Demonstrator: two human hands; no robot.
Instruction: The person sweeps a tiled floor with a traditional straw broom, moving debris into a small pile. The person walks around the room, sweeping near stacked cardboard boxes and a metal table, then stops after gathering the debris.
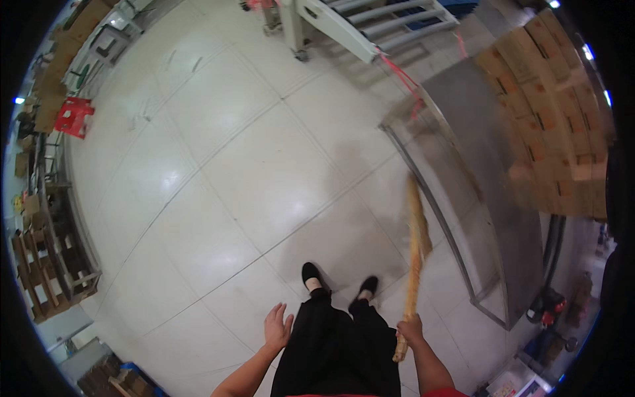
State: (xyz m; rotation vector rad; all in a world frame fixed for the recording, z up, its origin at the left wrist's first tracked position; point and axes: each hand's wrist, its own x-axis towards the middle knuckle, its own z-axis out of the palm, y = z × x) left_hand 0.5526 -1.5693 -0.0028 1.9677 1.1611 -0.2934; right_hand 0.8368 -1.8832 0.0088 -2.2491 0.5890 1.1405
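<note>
My right hand [410, 329] is closed round the lower end of a long yellowish stick [415, 268]. Its short butt pokes out below my fist, and the rest reaches forward over the floor beside a metal table's legs. Some blur lies along its far part, so I cannot tell what its tip is like. My left hand [278, 327] hangs by my left thigh with fingers apart, holding nothing. Between the two hands are my black trousers [337, 351] and dark shoes [311, 271] on the tiles.
On the right stands a metal-topped table [476, 132], with stacked cardboard boxes [542, 119] behind it. A roller conveyor [370, 33] is at the top. Along the left are a red stool [74, 118] and a loaded rack [56, 245]. Pale floor tiles [218, 178] lie ahead.
</note>
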